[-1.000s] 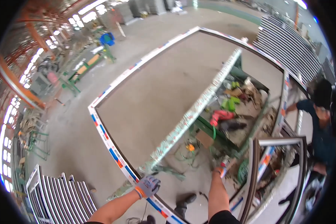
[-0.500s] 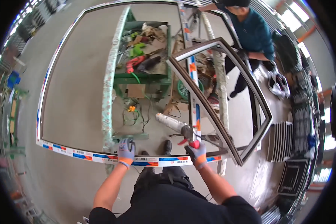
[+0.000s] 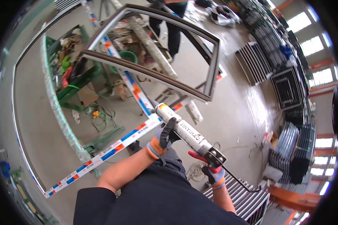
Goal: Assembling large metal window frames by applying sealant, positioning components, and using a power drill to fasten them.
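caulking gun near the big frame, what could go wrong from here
The gun sits close to the large frame, so a squeeze by the right hand might smear it. The brown frame lies askew; swinging the gun could knock it. Loose cord might trip someone.

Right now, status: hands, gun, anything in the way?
Right hand gripping gun. Left hand at its front half, grip unclear. Gun's front near corner of taped frame. Brown frame just beyond, possible obstacle.
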Motion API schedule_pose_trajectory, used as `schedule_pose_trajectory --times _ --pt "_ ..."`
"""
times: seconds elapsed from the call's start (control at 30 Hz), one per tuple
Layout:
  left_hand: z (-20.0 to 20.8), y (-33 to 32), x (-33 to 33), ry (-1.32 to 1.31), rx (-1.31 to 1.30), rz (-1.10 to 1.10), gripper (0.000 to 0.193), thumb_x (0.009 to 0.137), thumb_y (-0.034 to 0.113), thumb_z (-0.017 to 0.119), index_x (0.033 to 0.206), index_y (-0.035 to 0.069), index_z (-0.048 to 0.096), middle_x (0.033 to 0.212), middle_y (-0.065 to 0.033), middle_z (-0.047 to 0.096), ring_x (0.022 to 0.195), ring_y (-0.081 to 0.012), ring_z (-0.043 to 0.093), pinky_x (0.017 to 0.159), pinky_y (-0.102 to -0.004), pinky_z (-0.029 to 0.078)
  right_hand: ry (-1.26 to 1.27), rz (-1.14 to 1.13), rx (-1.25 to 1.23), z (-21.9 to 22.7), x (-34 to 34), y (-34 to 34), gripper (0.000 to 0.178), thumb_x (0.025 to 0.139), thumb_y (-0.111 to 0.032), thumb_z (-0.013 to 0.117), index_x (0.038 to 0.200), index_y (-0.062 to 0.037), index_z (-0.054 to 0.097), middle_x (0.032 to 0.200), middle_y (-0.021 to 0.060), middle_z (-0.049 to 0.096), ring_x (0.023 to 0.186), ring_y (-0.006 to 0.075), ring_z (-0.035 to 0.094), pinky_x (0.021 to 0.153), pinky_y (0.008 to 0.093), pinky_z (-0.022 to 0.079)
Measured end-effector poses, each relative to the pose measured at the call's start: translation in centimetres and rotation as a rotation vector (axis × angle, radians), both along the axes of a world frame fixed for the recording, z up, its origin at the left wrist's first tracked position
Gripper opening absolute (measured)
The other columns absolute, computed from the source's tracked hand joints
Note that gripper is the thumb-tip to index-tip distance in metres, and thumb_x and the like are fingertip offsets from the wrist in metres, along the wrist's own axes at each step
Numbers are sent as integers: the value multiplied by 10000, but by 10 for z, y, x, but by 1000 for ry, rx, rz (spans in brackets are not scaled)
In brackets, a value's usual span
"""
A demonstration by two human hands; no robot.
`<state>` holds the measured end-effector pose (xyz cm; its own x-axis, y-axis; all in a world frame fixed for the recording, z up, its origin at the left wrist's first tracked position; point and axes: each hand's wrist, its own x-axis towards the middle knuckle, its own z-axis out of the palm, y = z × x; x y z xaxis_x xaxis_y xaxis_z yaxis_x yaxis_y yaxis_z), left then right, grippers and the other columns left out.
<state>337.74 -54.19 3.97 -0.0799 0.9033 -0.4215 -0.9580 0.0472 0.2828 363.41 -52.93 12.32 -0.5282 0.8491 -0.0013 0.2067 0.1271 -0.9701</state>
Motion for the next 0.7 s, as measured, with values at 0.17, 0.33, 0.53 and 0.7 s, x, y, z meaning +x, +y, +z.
schedule_pose_trajectory --times 0.17,0.33,0.53,0.7 --pt "12 61 85 -28 39 -182 455 955 370 623 1247 37 522 1087 -112 640 993 -258 669 860 -445 580 8 107 51 7 89 16 615 742 -121 731 1323 -53 538 1308 113 571 1177 305 539 1039 431 390" --pt "-11 118 147 -168 117 -381 442 953 390 621 1246 71 533 1107 -91 656 1022 -251 667 907 -421 556 -290 81 178 8 141 31 566 814 -133 667 1342 -37 488 1341 142 570 1184 277 555 1030 385 407" --pt "-18 150 172 -198 70 -412 430 934 395 646 1185 58 551 1063 -102 670 988 -257 680 895 -432 563 2 -57 10 8 134 60 581 722 5 543 1300 -29 499 1191 130 650 1051 228 627 931 358 484" --pt "-25 162 171 -184 44 -423 479 931 436 639 1180 36 551 1032 -128 672 936 -277 690 859 -472 573 -67 -211 -259 20 131 62 428 731 -117 779 1118 -12 631 1058 121 644 964 266 682 881 395 534"
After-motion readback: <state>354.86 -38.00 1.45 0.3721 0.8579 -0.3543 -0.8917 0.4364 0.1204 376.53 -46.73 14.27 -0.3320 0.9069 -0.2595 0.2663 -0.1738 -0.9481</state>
